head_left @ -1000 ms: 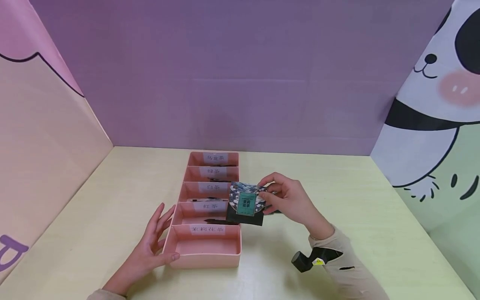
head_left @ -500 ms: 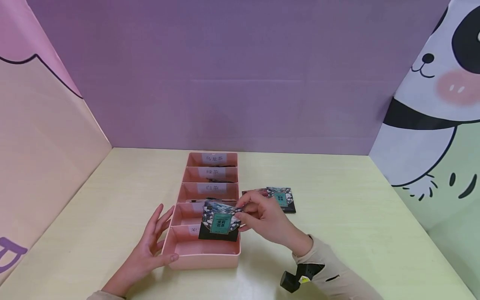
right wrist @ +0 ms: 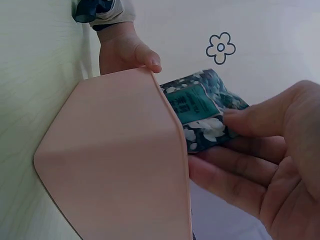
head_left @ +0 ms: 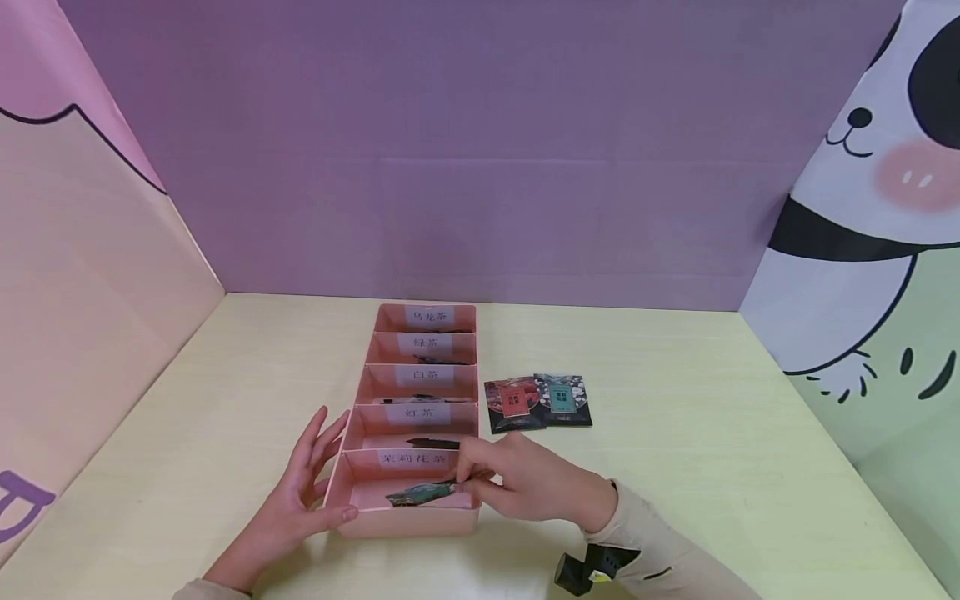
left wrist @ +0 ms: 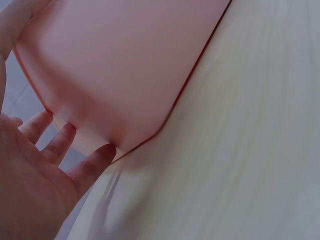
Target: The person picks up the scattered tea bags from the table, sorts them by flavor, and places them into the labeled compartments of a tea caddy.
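Note:
A pink divided box (head_left: 403, 523) with labelled compartments stands on the table. My right hand (head_left: 528, 483) pinches a dark tea bag packet (head_left: 420, 494) with a teal label between thumb and fingers. The packet is tilted inside the nearest compartment, its lower edge below the rim; the right wrist view shows the patterned tea bag packet (right wrist: 200, 107) behind the box wall (right wrist: 115, 155). At the box's near left corner, my left hand (head_left: 296, 500) rests with spread, fairly straight fingers on the side and thumb at the front wall. Its fingertips (left wrist: 102, 152) touch the pink wall in the left wrist view.
Right of the box lie a red-labelled tea bag packet (head_left: 513, 403) and a teal-labelled one (head_left: 562, 400), slightly overlapping. Dark packets, such as one dark packet (head_left: 433, 443), sit in the farther compartments. A purple wall (head_left: 480, 167) bounds the table (head_left: 675, 400) behind.
My right hand has carried the teal-labelled packet left and toward me, over the box and down into the nearest compartment. The two packets on the table are now uncovered. The left hand stays put.

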The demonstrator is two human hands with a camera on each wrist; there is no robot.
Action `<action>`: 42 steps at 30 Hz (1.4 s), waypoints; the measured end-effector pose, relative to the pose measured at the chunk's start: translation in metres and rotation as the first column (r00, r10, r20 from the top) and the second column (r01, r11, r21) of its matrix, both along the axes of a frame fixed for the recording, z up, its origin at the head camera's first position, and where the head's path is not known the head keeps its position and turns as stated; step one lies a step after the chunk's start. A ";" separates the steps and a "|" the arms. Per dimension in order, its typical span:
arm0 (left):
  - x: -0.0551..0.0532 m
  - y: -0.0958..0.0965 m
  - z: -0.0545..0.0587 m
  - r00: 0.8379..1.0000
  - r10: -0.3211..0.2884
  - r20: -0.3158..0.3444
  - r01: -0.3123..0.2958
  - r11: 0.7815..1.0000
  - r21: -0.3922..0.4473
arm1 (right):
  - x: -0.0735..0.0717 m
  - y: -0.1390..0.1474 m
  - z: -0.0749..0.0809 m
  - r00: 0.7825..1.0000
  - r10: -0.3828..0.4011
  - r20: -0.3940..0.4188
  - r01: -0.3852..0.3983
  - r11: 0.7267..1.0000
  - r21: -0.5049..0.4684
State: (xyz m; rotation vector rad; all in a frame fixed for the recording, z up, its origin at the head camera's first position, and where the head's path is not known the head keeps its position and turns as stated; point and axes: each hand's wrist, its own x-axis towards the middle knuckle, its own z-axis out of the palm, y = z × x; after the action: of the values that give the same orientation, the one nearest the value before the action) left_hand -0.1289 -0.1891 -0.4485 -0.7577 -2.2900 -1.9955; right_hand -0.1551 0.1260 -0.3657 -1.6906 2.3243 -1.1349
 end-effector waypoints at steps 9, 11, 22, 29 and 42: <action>0.000 0.000 -0.001 1.000 -0.009 -0.029 0.010 1.000 0.022 | -0.002 0.000 0.001 0.990 0.041 -0.136 -0.022 0.990 0.140; 0.000 0.000 -0.001 1.000 -0.001 -0.017 0.001 1.000 0.015 | -0.002 0.001 0.001 0.990 0.053 -0.134 -0.028 0.983 0.179; 0.000 0.000 -0.001 0.999 -0.013 -0.041 0.015 1.000 0.027 | -0.008 0.005 0.000 0.982 0.117 -0.147 -0.078 0.965 0.250; -0.001 0.000 -0.001 0.999 -0.010 -0.035 0.011 1.000 0.023 | -0.008 0.007 0.003 0.982 0.128 -0.136 -0.092 0.966 0.243; 0.000 0.000 0.000 1.000 0.015 0.018 -0.015 1.000 -0.013 | -0.012 0.012 0.011 0.967 0.100 -0.233 -0.062 0.984 0.164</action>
State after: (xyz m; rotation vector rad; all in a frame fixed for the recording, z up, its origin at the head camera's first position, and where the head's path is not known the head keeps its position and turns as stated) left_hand -0.1288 -0.1892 -0.4490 -0.7244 -2.3130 -1.9913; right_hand -0.1676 0.1379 -0.3549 -1.9393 2.3766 -0.7488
